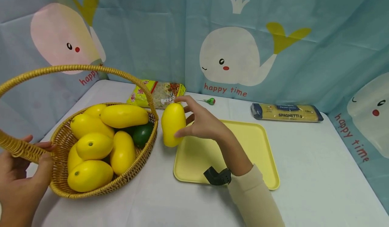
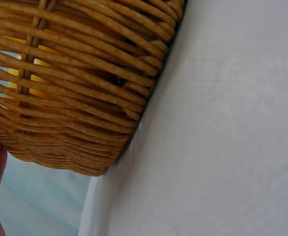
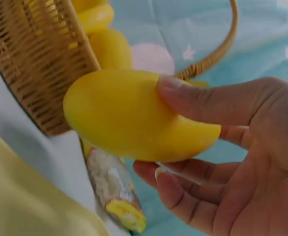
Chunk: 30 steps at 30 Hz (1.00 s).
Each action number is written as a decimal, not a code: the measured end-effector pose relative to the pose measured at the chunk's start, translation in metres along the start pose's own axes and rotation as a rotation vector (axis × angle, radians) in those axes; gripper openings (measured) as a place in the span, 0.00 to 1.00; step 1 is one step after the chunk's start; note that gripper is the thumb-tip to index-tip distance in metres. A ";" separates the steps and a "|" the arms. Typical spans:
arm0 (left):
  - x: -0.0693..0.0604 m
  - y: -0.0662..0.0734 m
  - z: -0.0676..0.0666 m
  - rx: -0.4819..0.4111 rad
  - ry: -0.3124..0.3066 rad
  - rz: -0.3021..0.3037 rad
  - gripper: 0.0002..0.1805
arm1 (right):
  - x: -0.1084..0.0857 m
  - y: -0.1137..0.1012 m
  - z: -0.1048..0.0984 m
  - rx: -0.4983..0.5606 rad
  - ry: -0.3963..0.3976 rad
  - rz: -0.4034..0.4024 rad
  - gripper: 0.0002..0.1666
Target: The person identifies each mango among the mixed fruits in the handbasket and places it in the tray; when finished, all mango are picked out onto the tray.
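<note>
"Grasping something, that right grip (image 1: 203,120)?"
"Yes, it pinches a yellow mango (image 1: 173,124), long axis near upright, just right of the wicker basket (image 1: 138,165)."
"And the left grip (image 1: 25,183)?"
"Holding the basket's handle (image 1: 22,149)."

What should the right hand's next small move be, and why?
Probably a short sideways carry, bringing the mango over the tray. The right hand pinches it in the space between basket and tray, and the left hand holds the basket, so it seems well placed.
</note>
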State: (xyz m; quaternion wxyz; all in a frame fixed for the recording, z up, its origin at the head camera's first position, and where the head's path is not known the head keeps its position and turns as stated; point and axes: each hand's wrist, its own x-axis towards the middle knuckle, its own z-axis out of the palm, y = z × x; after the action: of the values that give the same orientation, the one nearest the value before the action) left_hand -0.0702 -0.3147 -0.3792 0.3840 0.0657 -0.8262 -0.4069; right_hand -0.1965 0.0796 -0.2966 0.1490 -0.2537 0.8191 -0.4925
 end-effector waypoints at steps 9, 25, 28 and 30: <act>0.000 -0.003 -0.001 0.009 -0.005 0.001 0.34 | 0.004 0.030 -0.022 0.092 0.031 0.177 0.50; 0.000 -0.006 -0.001 -0.002 0.004 0.059 0.34 | 0.014 0.066 -0.030 0.169 0.033 0.292 0.52; 0.000 -0.004 -0.001 -0.010 0.001 0.068 0.33 | 0.015 0.069 -0.030 0.184 0.046 0.308 0.51; 0.000 -0.003 -0.001 -0.017 -0.004 0.077 0.33 | 0.016 0.071 -0.030 0.187 0.058 0.318 0.51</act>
State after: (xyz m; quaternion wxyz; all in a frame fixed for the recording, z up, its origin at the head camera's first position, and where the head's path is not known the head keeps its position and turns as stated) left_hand -0.0699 -0.3174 -0.3811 0.3984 0.0297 -0.8255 -0.3987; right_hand -0.2435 0.1203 -0.3455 0.2245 -0.0917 0.8035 -0.5436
